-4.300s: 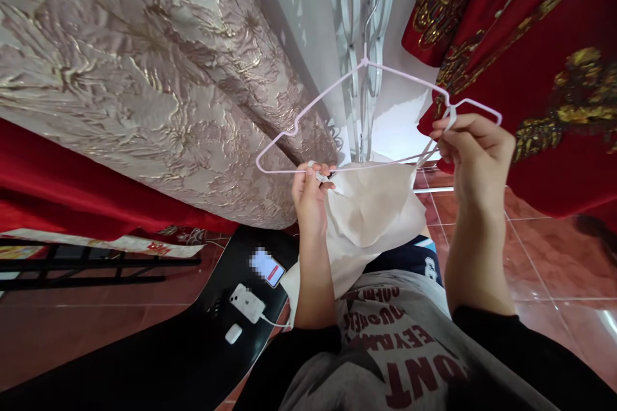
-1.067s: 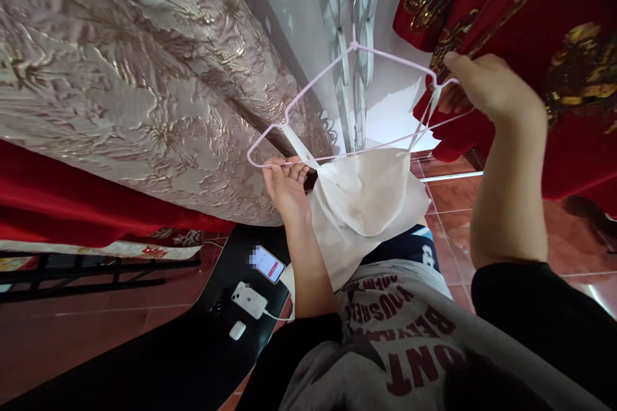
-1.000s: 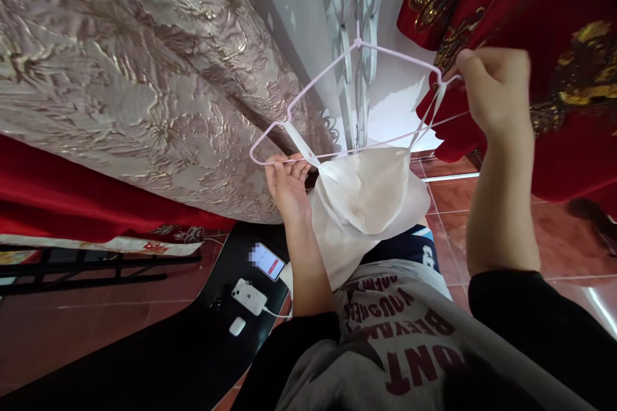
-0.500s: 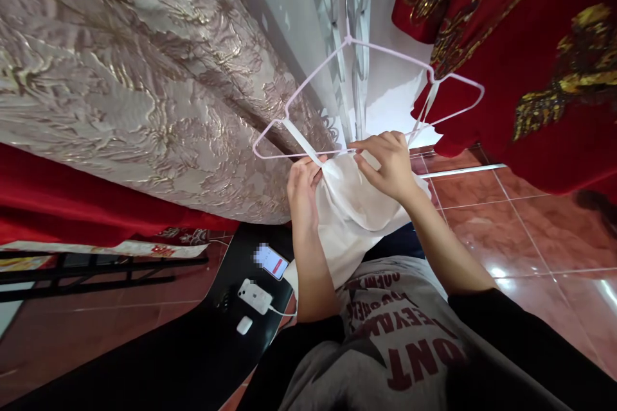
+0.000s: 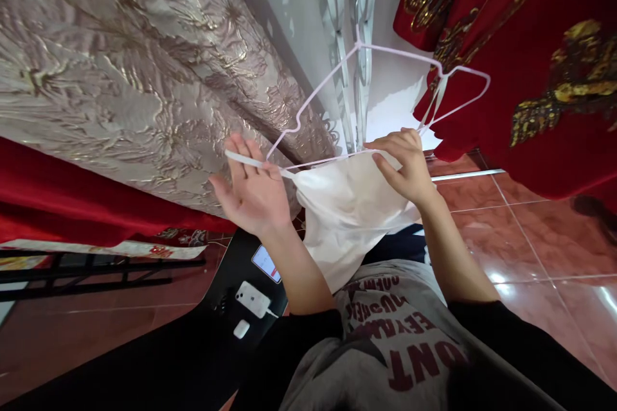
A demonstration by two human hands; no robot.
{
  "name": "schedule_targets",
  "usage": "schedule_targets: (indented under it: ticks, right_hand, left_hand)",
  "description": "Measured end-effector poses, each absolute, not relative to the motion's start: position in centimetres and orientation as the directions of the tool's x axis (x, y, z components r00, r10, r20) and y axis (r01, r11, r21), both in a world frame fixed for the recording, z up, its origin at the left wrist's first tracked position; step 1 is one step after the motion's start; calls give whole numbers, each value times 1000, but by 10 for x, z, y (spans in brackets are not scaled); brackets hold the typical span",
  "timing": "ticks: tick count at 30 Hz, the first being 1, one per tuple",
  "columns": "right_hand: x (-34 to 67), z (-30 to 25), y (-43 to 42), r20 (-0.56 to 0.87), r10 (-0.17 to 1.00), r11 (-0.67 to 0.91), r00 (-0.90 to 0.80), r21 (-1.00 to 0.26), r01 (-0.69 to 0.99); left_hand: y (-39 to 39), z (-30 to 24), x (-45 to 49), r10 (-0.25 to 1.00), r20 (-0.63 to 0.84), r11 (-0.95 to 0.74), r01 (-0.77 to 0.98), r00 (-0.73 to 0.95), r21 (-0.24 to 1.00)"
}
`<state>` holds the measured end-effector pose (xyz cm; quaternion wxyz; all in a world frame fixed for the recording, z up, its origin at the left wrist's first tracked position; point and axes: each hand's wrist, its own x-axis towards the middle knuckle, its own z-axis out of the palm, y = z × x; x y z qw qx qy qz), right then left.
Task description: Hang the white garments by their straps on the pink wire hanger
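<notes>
A pale pink hanger (image 5: 332,78) hangs in front of me, its hook at the top. A cream-white strapped garment (image 5: 344,196) drapes below its lower bar, and one thin strap (image 5: 438,103) loops over the hanger's right notch. My left hand (image 5: 258,196) is palm up with fingers stretched out beside the hanger's left end. The other strap (image 5: 243,158) lies across those fingers, off the left notch. At the garment's top edge, near the lower bar, my right hand (image 5: 402,164) grips the fabric between thumb and fingers; the exact contact is partly hidden.
Embossed beige fabric (image 5: 159,77) hangs at left, and red sequinned garments (image 5: 482,109) hang at right. White metal rails (image 5: 340,58) stand behind the hanger. A black seat (image 5: 224,298) carries two phones (image 5: 253,298) and a white case (image 5: 241,329). Red tiles (image 5: 520,237) cover the floor.
My left hand has moved left and turned palm up, fingers spread. The left strap has come off the hanger's notch onto them. The hanger and right hand have shifted slightly right.
</notes>
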<state>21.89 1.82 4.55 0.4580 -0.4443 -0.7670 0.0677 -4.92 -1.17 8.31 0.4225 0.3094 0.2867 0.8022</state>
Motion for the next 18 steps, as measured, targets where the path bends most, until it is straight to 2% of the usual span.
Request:
schedule_targets:
  ticks: [3, 6, 8, 11, 13, 15, 17, 18]
  right_hand:
    - [216, 41, 13, 668, 716, 626, -206, -482, 613]
    - [198, 36, 3, 682, 689, 662, -247, -453, 597]
    - [186, 37, -4, 676, 685, 677, -273, -450, 582]
    - [183, 43, -12, 662, 699, 684, -270, -507, 524]
    - [193, 45, -13, 701, 704, 651, -117, -571, 501]
    - [210, 44, -10, 721, 679, 585, 140, -646, 491]
    - [227, 43, -5, 660, 685, 509, 308, -737, 445]
    - [235, 43, -3, 609, 723, 470, 325, -779, 414]
  left_hand:
    - [-9, 61, -48, 867, 129, -393, -502, -481, 770]
    - [-12, 46, -32, 931, 43, -222, -467, -363, 856]
    - [-13, 43, -16, 950, 44, -188, -454, -310, 871]
    - [-12, 44, 7, 947, 92, -236, -468, -308, 851]
    - [-11, 46, 16, 939, 128, -277, -481, -320, 832]
    - [-9, 48, 19, 934, 143, -295, -486, -327, 822]
    - [-6, 48, 19, 930, 135, -298, -485, -343, 822]
    - [-5, 48, 19, 924, 126, -300, -483, -360, 823]
